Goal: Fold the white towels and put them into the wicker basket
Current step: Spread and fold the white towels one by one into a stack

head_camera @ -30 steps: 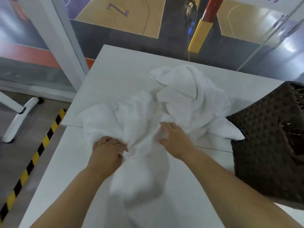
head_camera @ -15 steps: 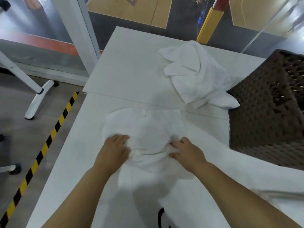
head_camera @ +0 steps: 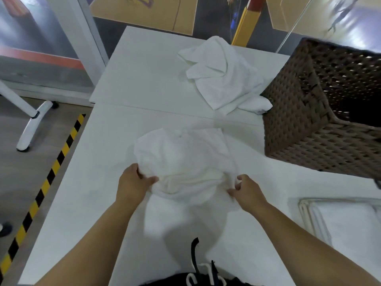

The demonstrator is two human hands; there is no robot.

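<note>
Nearest the camera, dark clothing with a white drawstring (head_camera: pixel 198 275) sits at the bottom edge, with both bare forearms reaching forward over the white counter (head_camera: pixel 86 203), smooth and matte, made of two slabs with a seam across. Low on the right lies a folded white towel (head_camera: pixel 340 221), flat and rectangular with stacked layered edges. The left hand (head_camera: pixel 134 184) lies palm down, thumb out toward the middle, fingers curled onto the near left edge of the crumpled towel (head_camera: pixel 181 157); its grip pinches the cloth loosely. The right hand (head_camera: pixel 247 189) has wrist bent inward, fingers half curled, fingertips nipping the near right edge of the same towel; grip partly open but holding fabric. That towel is soft terry, bunched into a rounded mound with a rolled fold along the near side, resting on the near slab in front of the seam. Farther back, a second rumpled towel (head_camera: pixel 224 79) sprawls on the far slab, one corner touching the wicker basket (head_camera: pixel 305 131), dark brown, boxy, open weave, standing on the counter at right. On the floor to the left runs a yellow-black hazard stripe (head_camera: pixel 51 170).
</note>
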